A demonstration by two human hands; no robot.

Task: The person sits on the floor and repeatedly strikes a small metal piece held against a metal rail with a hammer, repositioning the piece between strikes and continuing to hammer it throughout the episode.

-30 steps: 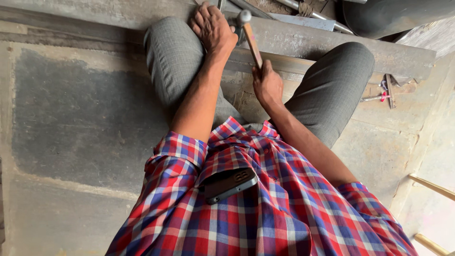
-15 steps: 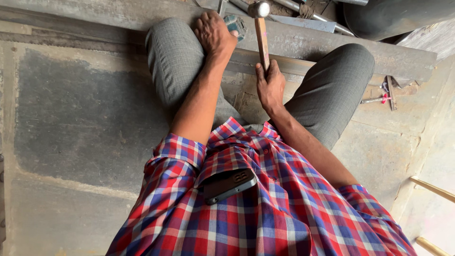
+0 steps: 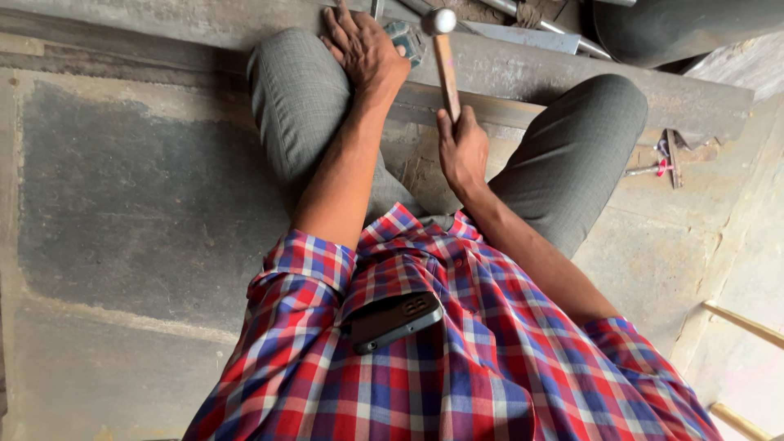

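Looking down past our plaid shirt, our right hand (image 3: 462, 149) is clamped around a hammer (image 3: 445, 57) by its wooden handle, head raised between our knees. Our left hand (image 3: 363, 47) lies flat, fingers together, pressing a small metal piece (image 3: 406, 39) on the steel beam (image 3: 572, 77).

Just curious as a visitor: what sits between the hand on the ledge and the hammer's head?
In the head view, a small grey-green metal piece lies between the left hand and the hammer, which the right hand grips.
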